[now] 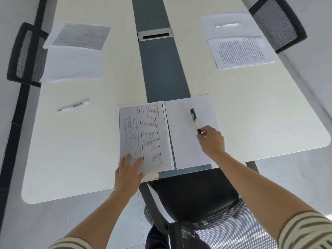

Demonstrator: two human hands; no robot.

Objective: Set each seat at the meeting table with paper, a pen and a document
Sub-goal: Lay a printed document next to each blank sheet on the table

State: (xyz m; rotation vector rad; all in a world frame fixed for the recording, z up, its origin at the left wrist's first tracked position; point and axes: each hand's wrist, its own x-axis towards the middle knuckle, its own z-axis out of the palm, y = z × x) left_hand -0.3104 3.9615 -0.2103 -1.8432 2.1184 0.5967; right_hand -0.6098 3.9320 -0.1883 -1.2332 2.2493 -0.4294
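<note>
At the near end of the white meeting table (260, 114) lie a printed document (143, 133) with a diagram and, touching its right edge, a blank sheet (183, 146). My left hand (128, 175) rests with straight fingers on the document's near left corner. My right hand (212, 141) pinches the near end of a black and white pen (195, 119) that lies on the blank sheet. The left seat has a document (80, 35), a blank sheet (71, 65) and a pen (73, 106). The right seat has a blank sheet (228, 32) with a pen (227, 25) on it, and a text document (240, 52).
A grey strip (161, 69) with a cable slot (155, 35) runs down the table's middle. Black mesh chairs stand at the left (27, 54), the far right (278, 22) and right under me (203, 200). Pale floor surrounds the table.
</note>
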